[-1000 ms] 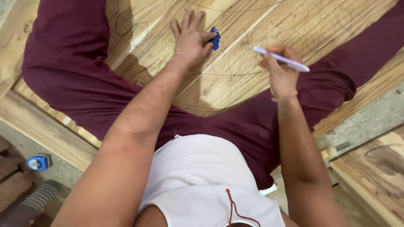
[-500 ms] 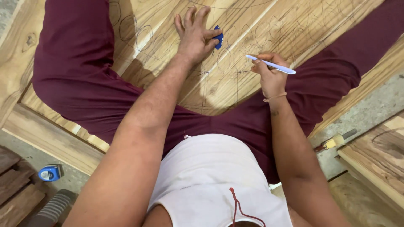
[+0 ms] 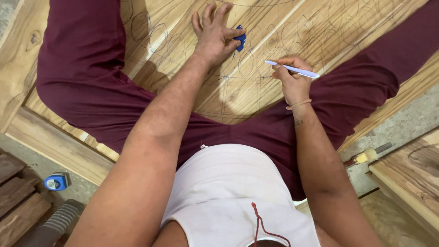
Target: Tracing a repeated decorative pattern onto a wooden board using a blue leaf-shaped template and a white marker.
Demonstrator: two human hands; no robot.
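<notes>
Wooden panel point(image 3: 274, 27), covered in pencilled ovals and arcs, lies under a seated person. Their right hand point(image 3: 292, 84) pinches a pale pen point(image 3: 292, 69), tip at the drawn lines. Left hand point(image 3: 215, 34) presses flat, thumb and forefinger closed on a small blue piece point(image 3: 241, 39). If that braced hand slips on the smooth wood, I judge the pen could stray across the pattern. A blue tape measure point(image 3: 56, 182) sits well apart on the floor.
</notes>
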